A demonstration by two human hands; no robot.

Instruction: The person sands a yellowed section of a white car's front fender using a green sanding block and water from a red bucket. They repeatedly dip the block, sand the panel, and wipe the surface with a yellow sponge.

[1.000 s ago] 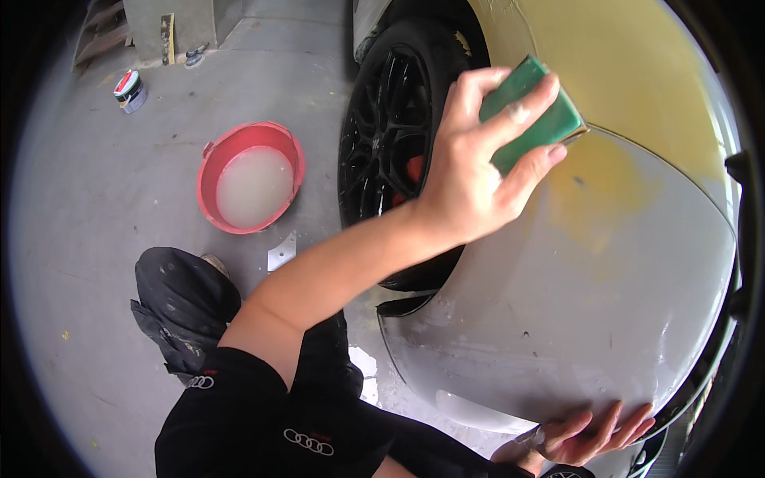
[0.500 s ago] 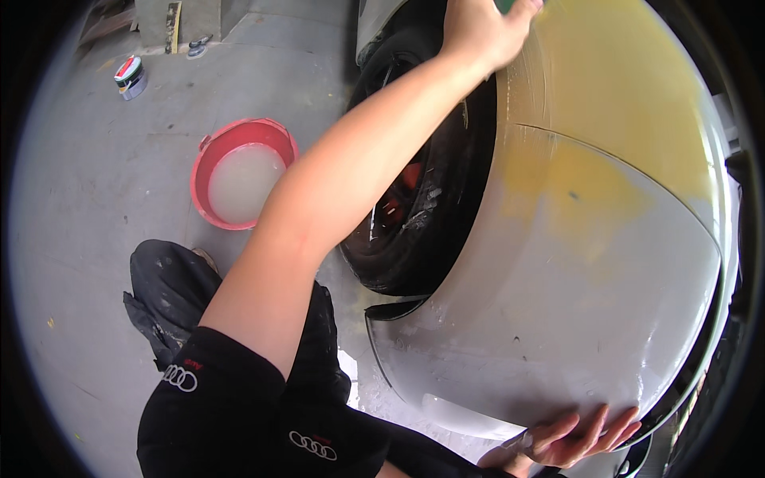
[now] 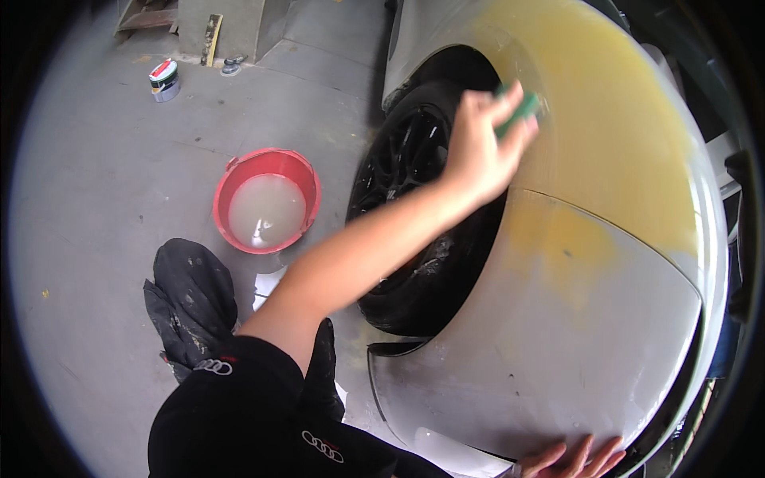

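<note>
My left hand (image 3: 484, 151), smeared by motion, grips a small green sanding block (image 3: 522, 114) at the wheel arch's upper edge. Under and around it lies a car fender (image 3: 606, 103), coated yellow and looking wet along the arch. Across a curved seam, the grey bumper (image 3: 510, 342) carries a thinner yellow patch (image 3: 570, 251). My right hand (image 3: 575, 460) rests on the bumper's lower near edge, fingers spread and holding nothing; the lower frame edge cuts it off. Below my left arm is the dark wheel (image 3: 410, 159), partly hidden by the forearm.
A red bucket (image 3: 225, 183) of cloudy water stands on the grey floor (image 3: 103, 239), left of the wheel. Farther back are a lidded can (image 3: 165, 82) and a small grey tool (image 3: 231, 67). My bent knee (image 3: 191, 295) is between bucket and body.
My left hand has come down and nearer along the fender's arch edge with the green sanding block. The view has shifted, and my right hand stays against the bumper.
</note>
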